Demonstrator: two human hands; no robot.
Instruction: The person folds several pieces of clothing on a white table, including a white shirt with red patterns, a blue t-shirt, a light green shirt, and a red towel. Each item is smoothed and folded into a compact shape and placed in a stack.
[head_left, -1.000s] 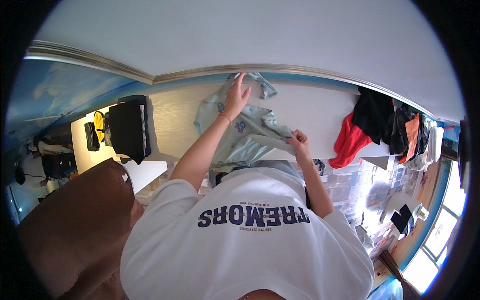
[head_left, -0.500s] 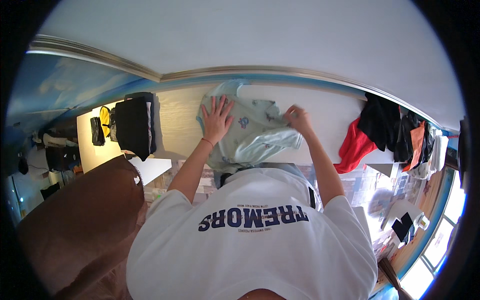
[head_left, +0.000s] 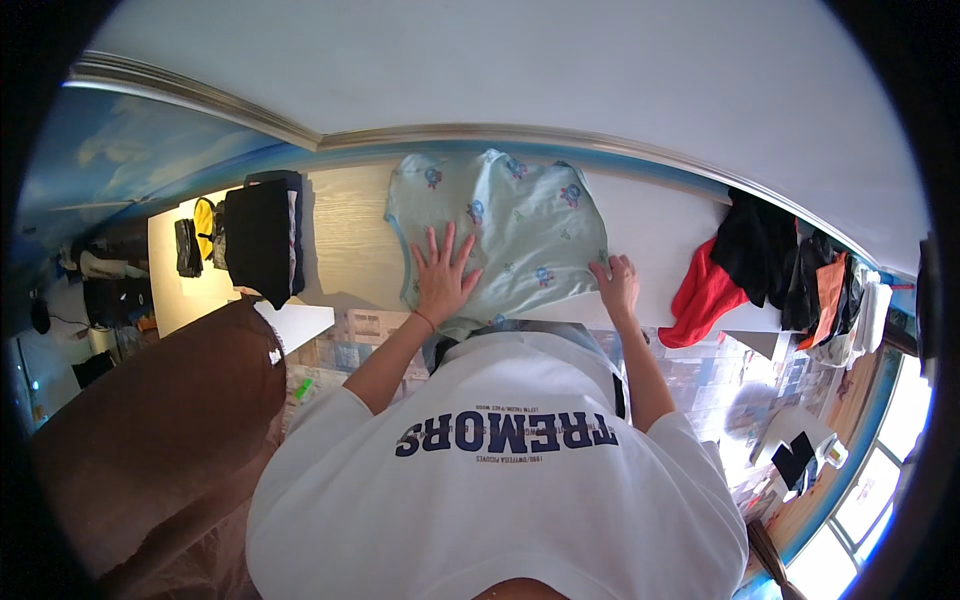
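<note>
L hand (head_left: pixel 443 280) lay flat, fingers spread, on mint garment (head_left: pixel 525 225); R hand (head_left: pixel 618 287) was at its edge, can't tell if gripping. Uneven pull might've rucked it.

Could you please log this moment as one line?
Left hand: splayed on pale-green garment; right hand: at garment's right edge, grip unclear; garment: spread on table
</note>
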